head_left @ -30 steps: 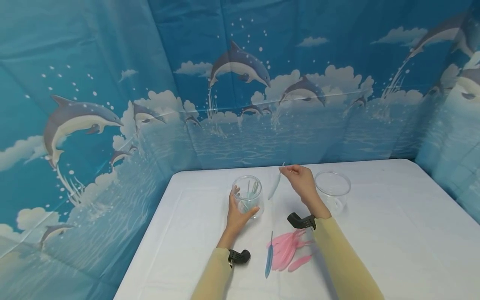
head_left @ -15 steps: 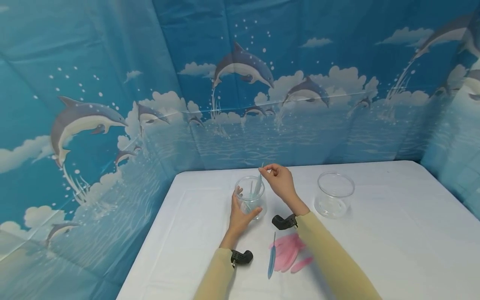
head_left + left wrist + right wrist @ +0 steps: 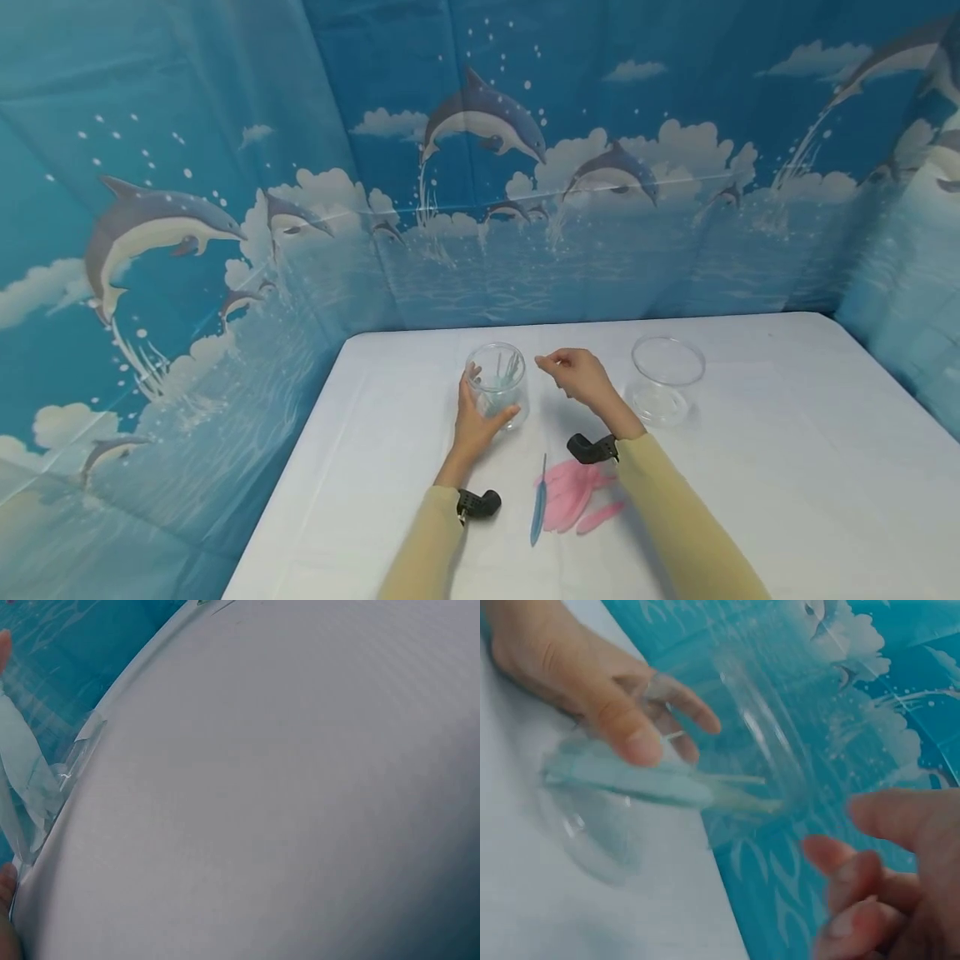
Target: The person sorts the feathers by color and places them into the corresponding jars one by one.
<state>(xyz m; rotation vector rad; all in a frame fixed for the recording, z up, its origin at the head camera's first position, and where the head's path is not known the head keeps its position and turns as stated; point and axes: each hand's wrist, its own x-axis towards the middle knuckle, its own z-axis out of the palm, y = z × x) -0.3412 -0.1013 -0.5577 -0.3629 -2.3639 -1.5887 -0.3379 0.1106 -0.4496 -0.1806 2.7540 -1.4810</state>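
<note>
My left hand (image 3: 480, 425) grips a clear glass jar (image 3: 498, 375) from its left side, thumb round the front. Several pale mint feathers (image 3: 645, 780) stand inside it, quills up, as the right wrist view shows. Just right of the jar's rim is my right hand (image 3: 581, 377), holding nothing; its thumb and forefinger are apart and the other fingers loosely bent. A blue feather (image 3: 539, 504) lies on the table beside a pile of pink feathers (image 3: 566, 496), with one pink feather (image 3: 600, 518) slightly apart. In the left wrist view only a slice of the jar (image 3: 71, 761) appears.
Right of my right hand stands a second clear glass jar (image 3: 666, 383) with nothing seen inside. Everything rests on a white-covered table (image 3: 787, 467). A blue dolphin-print curtain (image 3: 480, 250) hangs along its back edge.
My right hand carried a pale mint feather leftward to the jar, let it go inside, then drew back a little to the right. The left hand kept its grip on the jar.
</note>
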